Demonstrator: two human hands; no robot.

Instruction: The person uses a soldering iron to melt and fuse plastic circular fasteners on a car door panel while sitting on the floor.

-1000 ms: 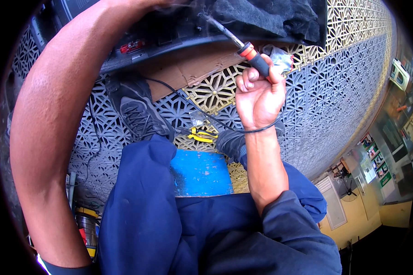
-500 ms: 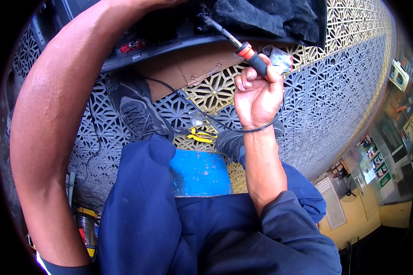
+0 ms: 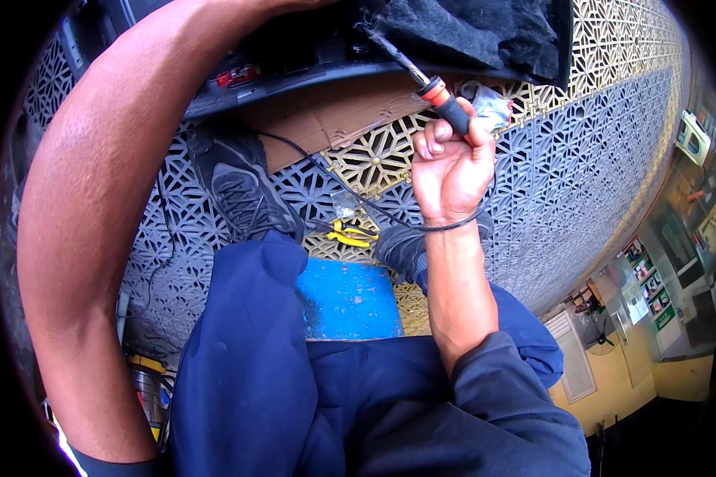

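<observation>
My right hand (image 3: 453, 171) is closed around the dark grip of a soldering iron (image 3: 445, 103) with orange-red collars. Its metal shaft points up and left, and the tip lies against or just over the dark inside of a large black plastic panel (image 3: 294, 99); I cannot tell if it touches. The iron's black cord (image 3: 350, 193) passes by my right wrist and runs left over the floor. My left arm (image 3: 95, 199) arches up the left side to the panel, with the hand beyond the top edge. Dark fuzzy cloth (image 3: 469, 36) covers the panel's right part.
A red-handled tool (image 3: 239, 75) lies on the panel. Beneath are cardboard (image 3: 318, 119), a crumpled plastic packet (image 3: 489, 107) and patterned floor tiles (image 3: 549, 175). Yellow-handled pliers (image 3: 352, 233) lie between my shoes (image 3: 247, 195), before a blue seat (image 3: 348, 298). A yellow-and-black object (image 3: 147, 389) stands at lower left.
The view has shifted slightly. My right hand and the soldering iron appear a little lower and to the right, with the same grip held.
</observation>
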